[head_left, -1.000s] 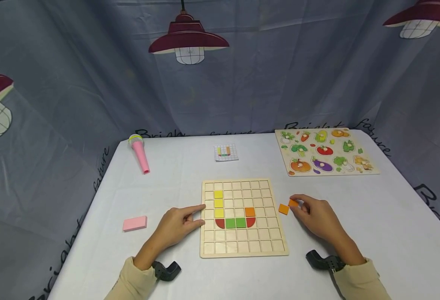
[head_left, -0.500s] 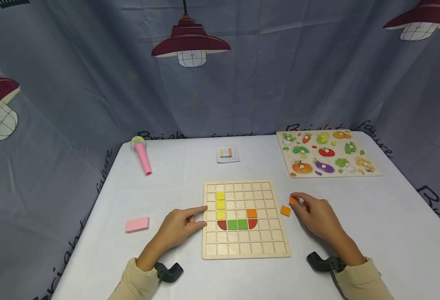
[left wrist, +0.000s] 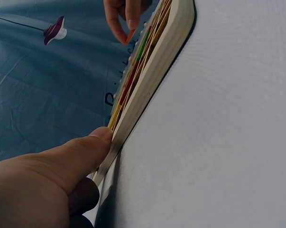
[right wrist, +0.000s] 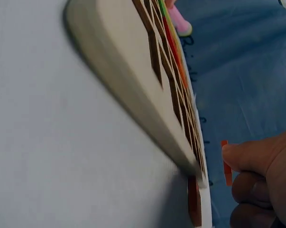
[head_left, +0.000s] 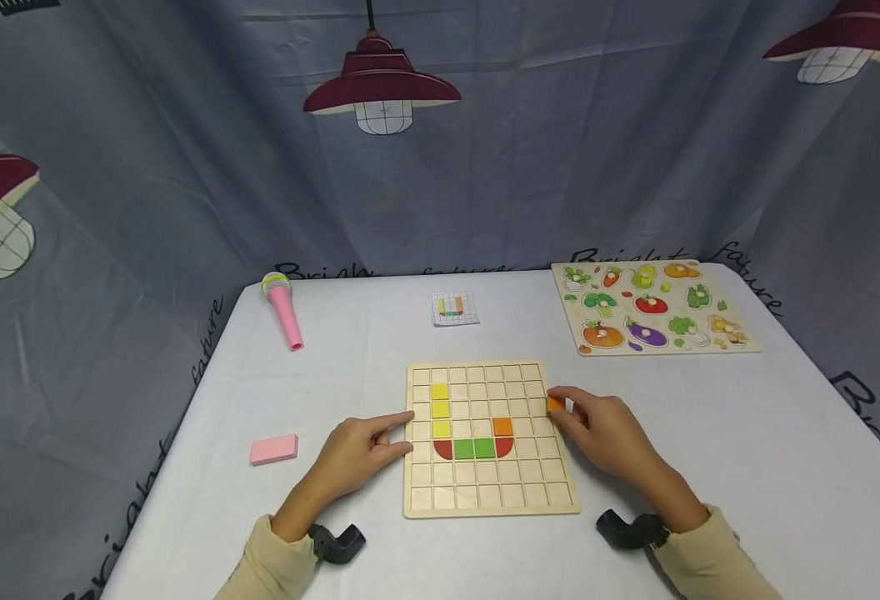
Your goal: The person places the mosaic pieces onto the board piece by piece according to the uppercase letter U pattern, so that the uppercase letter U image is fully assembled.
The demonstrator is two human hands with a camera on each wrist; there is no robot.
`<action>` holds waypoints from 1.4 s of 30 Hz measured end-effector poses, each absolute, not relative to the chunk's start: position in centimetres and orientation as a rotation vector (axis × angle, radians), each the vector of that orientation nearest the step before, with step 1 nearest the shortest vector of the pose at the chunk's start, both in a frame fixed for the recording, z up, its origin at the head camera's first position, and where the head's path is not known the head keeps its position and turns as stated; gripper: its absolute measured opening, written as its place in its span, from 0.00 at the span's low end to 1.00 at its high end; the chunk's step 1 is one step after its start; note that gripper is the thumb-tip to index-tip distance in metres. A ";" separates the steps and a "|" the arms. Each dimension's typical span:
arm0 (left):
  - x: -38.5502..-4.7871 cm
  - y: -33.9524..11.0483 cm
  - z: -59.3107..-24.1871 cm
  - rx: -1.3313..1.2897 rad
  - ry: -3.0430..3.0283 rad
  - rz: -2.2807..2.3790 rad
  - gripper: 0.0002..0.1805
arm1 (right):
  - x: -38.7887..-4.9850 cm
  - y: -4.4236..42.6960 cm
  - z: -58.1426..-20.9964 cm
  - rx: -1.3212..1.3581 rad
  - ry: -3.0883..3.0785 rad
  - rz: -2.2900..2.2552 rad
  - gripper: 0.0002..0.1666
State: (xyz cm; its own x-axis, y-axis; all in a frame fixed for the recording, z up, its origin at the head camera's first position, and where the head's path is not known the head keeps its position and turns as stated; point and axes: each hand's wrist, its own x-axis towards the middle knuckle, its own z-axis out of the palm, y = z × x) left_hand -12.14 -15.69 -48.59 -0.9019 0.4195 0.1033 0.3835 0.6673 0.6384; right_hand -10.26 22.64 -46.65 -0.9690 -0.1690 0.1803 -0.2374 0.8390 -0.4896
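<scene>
A wooden grid board [head_left: 492,495] lies mid-table. Set in its squares are yellow tiles [head_left: 440,409] in a column, green tiles [head_left: 473,448], two red quarter-round tiles [head_left: 443,450] and an orange tile [head_left: 502,427]. My left hand [head_left: 350,457] touches the board's left edge with thumb and extended index finger. My right hand [head_left: 603,429] pinches another orange tile [right wrist: 226,164] between thumb and finger, held above the board's right edge. A further orange tile [right wrist: 194,202] lies on the table beside the board in the right wrist view; my hand hides it in the head view.
Behind the board lies a small pattern card [head_left: 455,308] with a coloured grid figure. At the back right is a vegetable puzzle board [head_left: 653,308]. A pink toy microphone [head_left: 284,312] lies back left, a pink block [head_left: 274,450] nearer on the left.
My right hand has moved left with the orange tile, from beside the loose tile to the board's right edge. The left hand stays at the board's left edge.
</scene>
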 end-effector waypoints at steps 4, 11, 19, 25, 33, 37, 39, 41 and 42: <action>-12.2 -15.7 -48.6 0.682 2.822 1.064 0.24 | -10.5 21.4 -46.2 0.367 -2.906 0.843 0.18; -12.3 -15.8 -48.8 0.698 2.813 1.088 0.24 | -11.0 19.9 -45.3 0.451 -2.918 0.866 0.19; -12.3 -15.8 -48.8 0.693 2.807 1.103 0.24 | -11.7 18.4 -45.2 0.505 -2.957 0.863 0.19; -12.2 -15.8 -48.7 0.678 2.797 1.105 0.24 | -12.3 17.5 -45.6 0.556 -2.987 0.882 0.19; -12.2 -15.8 -48.7 0.688 2.796 1.098 0.24 | -12.8 17.1 -46.6 0.609 -2.975 0.913 0.17; -12.2 -15.8 -48.7 0.686 2.797 1.089 0.24 | -13.0 17.1 -47.1 0.615 -2.970 0.908 0.17; -12.2 -15.8 -48.8 0.685 2.801 1.086 0.24 | -13.1 17.1 -47.3 0.619 -2.969 0.910 0.17; -12.2 -15.8 -48.8 0.685 2.804 1.089 0.24 | -13.2 17.1 -47.4 0.620 -2.969 0.911 0.18; -12.2 -15.8 -48.8 0.683 2.805 1.088 0.24 | -13.2 17.0 -47.5 0.620 -2.969 0.910 0.18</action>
State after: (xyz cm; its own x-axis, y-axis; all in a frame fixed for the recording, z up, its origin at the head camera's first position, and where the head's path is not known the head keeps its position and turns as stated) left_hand -12.19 -15.83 -48.76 -0.9006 0.4219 0.1050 0.3823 0.6534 0.6534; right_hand -13.18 17.04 -47.50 -0.9231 -0.3741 0.0891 -0.3598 0.7582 -0.5437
